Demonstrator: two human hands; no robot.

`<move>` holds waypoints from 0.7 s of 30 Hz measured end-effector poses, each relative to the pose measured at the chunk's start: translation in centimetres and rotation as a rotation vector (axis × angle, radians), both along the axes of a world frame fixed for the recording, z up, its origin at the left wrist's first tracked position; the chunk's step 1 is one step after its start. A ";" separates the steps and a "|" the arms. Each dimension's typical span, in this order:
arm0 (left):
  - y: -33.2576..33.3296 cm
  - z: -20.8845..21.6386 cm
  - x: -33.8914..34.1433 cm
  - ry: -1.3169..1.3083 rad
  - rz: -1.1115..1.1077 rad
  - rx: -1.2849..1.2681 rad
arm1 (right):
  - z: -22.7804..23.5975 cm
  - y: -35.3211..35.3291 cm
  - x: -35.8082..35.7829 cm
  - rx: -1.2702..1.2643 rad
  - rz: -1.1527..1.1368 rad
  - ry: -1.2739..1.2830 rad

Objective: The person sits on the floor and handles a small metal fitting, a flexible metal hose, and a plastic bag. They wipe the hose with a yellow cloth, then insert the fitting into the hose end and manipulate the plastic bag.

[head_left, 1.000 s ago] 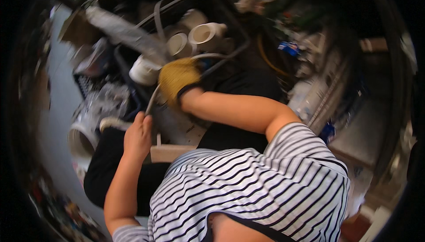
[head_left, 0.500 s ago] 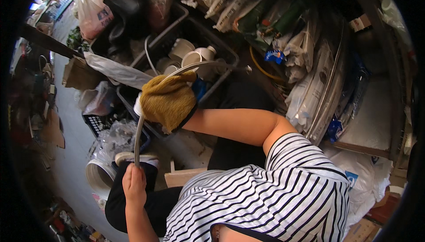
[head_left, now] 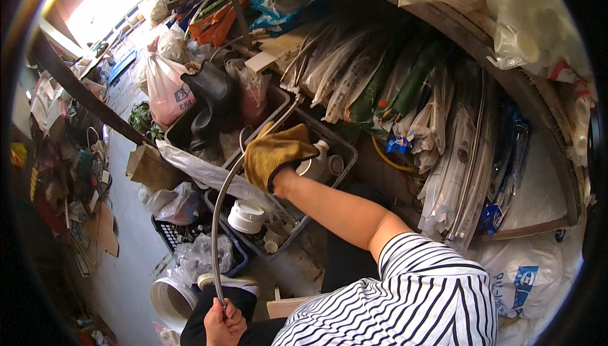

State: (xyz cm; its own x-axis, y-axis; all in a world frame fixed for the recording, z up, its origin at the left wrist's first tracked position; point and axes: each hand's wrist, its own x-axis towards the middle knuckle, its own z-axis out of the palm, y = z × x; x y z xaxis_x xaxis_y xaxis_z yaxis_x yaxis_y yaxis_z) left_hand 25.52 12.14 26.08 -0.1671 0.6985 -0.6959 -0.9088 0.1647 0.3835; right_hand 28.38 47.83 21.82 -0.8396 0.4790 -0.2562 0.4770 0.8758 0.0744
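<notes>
A long grey flexible metal hose (head_left: 217,232) curves up from my lap toward the crates. My left hand (head_left: 226,323), bare, is closed round its lower end. My right hand (head_left: 280,157), in a mustard-yellow work glove with a dark cuff, is closed on the hose farther up. Beyond the glove, the hose runs toward the plastic-wrapped bundles. Under my right hand stands a dark plastic crate (head_left: 303,222) holding white plastic pipe fittings. A white round cap-like fitting (head_left: 246,216) sits in its near part. The glove hides some of the crate's contents.
Long plastic-wrapped bundles (head_left: 453,162) lie to the right, under a shelf edge (head_left: 443,16). Another crate holds black rubber boots (head_left: 212,102). A long clear-wrapped piece (head_left: 218,172) lies across the crates. A white bucket (head_left: 172,303) lies near my foot.
My view has shifted, showing more of the far side. My gloved hand has slid farther along the hose, away from my left hand. The hose's far end now points away from me, not rightward.
</notes>
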 end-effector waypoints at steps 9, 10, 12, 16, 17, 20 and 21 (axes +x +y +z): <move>5.6 -2.3 -0.3 -0.329 0.031 0.177 | -1.0 -6.4 -0.3 -0.964 0.572 0.830; 5.1 -2.5 0.0 -0.319 0.021 0.225 | -1.3 -6.8 0.1 -1.229 0.604 0.708; 5.9 -2.7 -0.6 -0.305 -0.032 0.214 | -1.6 -7.0 0.2 -1.315 0.580 0.589; 6.5 -2.3 -0.5 -0.263 -0.042 0.242 | -1.4 -6.7 -0.1 -0.740 0.708 0.371; 6.6 -2.2 -0.5 -0.234 -0.024 0.229 | -1.6 -6.7 -0.1 -0.733 0.693 0.371; 6.7 -2.1 -0.4 -0.109 0.012 0.175 | -2.8 -6.8 0.2 -0.831 0.606 0.606; 6.7 -2.0 -0.4 -0.060 0.024 0.150 | -3.4 -6.8 0.3 -0.858 0.571 0.686</move>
State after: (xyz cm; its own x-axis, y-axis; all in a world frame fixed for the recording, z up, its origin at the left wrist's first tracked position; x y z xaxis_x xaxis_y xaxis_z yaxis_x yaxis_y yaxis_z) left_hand 25.16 18.83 24.06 -0.1459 0.7915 -0.5935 -0.9338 0.0879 0.3468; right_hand 28.70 41.03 18.40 -0.9573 -0.1055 0.2691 -0.2757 0.6130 -0.7404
